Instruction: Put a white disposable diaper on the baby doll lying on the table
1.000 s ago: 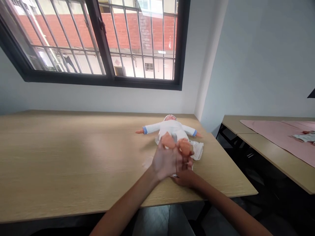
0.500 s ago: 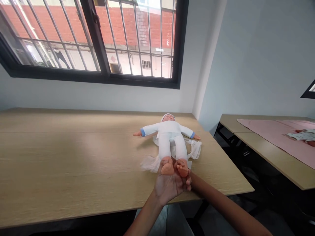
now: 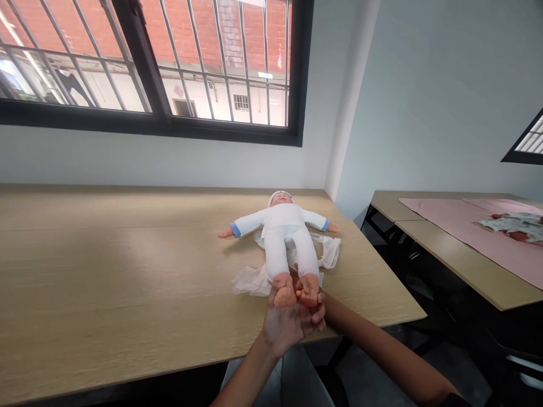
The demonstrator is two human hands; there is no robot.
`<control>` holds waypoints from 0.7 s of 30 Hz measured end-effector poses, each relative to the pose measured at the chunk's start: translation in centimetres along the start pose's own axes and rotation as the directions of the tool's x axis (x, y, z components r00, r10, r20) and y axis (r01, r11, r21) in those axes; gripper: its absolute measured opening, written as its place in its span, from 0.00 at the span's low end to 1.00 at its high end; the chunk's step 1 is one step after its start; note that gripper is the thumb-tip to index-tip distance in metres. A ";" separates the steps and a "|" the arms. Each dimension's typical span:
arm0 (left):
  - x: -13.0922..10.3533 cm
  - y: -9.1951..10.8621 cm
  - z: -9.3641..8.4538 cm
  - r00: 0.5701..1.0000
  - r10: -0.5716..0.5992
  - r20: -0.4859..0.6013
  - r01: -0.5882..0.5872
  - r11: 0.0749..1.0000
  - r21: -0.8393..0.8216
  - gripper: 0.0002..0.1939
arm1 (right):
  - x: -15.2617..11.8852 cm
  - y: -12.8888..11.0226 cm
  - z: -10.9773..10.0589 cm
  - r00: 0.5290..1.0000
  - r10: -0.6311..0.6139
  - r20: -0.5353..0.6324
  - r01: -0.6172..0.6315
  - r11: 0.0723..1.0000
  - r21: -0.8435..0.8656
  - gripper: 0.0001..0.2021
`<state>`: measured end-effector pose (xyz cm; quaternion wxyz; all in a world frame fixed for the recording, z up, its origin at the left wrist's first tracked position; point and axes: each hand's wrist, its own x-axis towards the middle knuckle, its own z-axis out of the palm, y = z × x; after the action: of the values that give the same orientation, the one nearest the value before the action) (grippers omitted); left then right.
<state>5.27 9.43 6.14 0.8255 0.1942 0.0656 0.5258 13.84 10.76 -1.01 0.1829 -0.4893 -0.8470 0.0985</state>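
Cupping the feet of the doll (image 3: 287,217), the left hand (image 3: 288,323) is turned palm-up, thumb and fingers curled about them; the right arm (image 3: 369,339) slants in behind it, its grip hidden (I cannot tell what it holds). The doll lies face-up on the wooden table (image 3: 148,271), over crumpled white sheeting (image 3: 251,281).

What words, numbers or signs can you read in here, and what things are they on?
There are none that I can read.
White headwear on the doll: tiny dark marks, too small to tell if they are letters.
Patterned outfit on the pink cloth: its print is too small and blurred.
Thin white material by the doll's legs: no writing shows.
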 end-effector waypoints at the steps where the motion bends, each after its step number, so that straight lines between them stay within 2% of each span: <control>1: 0.2 0.0 -0.1 1.000 0.002 0.011 -0.002 1.000 0.002 0.17 | 0.1 -0.5 -0.1 0.998 0.058 0.010 -0.058 0.998 0.023 0.29; 3: 0.5 0.1 -0.4 1.000 -0.001 0.031 0.001 1.000 0.012 0.17 | 0.4 -1.3 -0.5 0.991 0.132 0.022 -0.133 0.989 0.065 0.30; 6: 0.8 0.1 -0.6 0.998 -0.012 0.054 0.011 1.000 0.023 0.17 | 0.7 -2.0 -0.8 0.988 0.153 -0.020 -0.151 0.984 0.098 0.30; 8: 0.9 0.2 -0.6 0.998 -0.018 0.062 0.017 1.000 0.024 0.17 | 0.8 -2.4 -0.8 0.976 0.213 -0.046 -0.207 0.972 0.113 0.30; 14: 1.8 0.5 -0.6 0.996 -0.029 0.085 0.026 0.999 0.045 0.18 | 2.1 -3.9 -1.4 0.944 0.326 -0.054 -0.318 0.941 0.119 0.32; 18: 1.9 0.4 -0.5 0.996 -0.027 0.082 0.025 0.999 0.033 0.18 | 3.1 -4.6 -2.1 0.889 0.454 -0.058 -0.449 0.890 0.081 0.34; 19: 1.9 0.4 -0.5 0.997 -0.026 0.074 0.024 0.999 0.024 0.17 | 3.0 -4.4 -2.1 0.898 0.436 -0.056 -0.432 0.899 0.075 0.33; 21: 1.7 0.3 -0.4 0.999 -0.023 0.047 0.023 1.000 0.004 0.17 | 2.2 -3.6 -1.9 0.949 0.311 -0.055 -0.306 0.949 0.080 0.31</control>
<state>5.68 11.14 6.08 0.8325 0.2069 0.0491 0.5116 10.74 10.79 2.45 0.2105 -0.6119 -0.7495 0.1394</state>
